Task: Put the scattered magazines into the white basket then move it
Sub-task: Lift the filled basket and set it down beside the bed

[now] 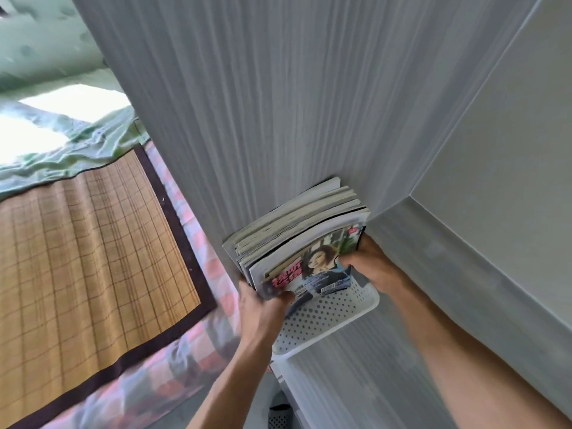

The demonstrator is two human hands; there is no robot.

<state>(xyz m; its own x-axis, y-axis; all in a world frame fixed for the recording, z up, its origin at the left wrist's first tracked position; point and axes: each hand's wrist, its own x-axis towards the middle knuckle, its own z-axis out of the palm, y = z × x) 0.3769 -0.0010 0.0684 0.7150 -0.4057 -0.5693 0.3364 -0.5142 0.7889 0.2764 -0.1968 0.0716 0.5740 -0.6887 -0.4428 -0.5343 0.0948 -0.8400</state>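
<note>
A white perforated basket (322,323) holds a stack of several magazines (297,224) standing on edge. The front magazine (312,267) shows a colour cover with red lettering. My left hand (263,308) grips the left end of the basket, thumb on the front cover. At the right end, my right hand (368,261) grips the basket and the stack. The basket rests against a grey striped wall (278,103), on or just above a grey ledge (356,376); contact underneath is hidden.
A bed with a woven bamboo mat (89,249) and a pink checked sheet (213,270) lies to the left, with green bedding (62,144) behind it. A pale wall (510,134) and its grey ledge close off the right. A dark slipper (278,410) lies on the floor below.
</note>
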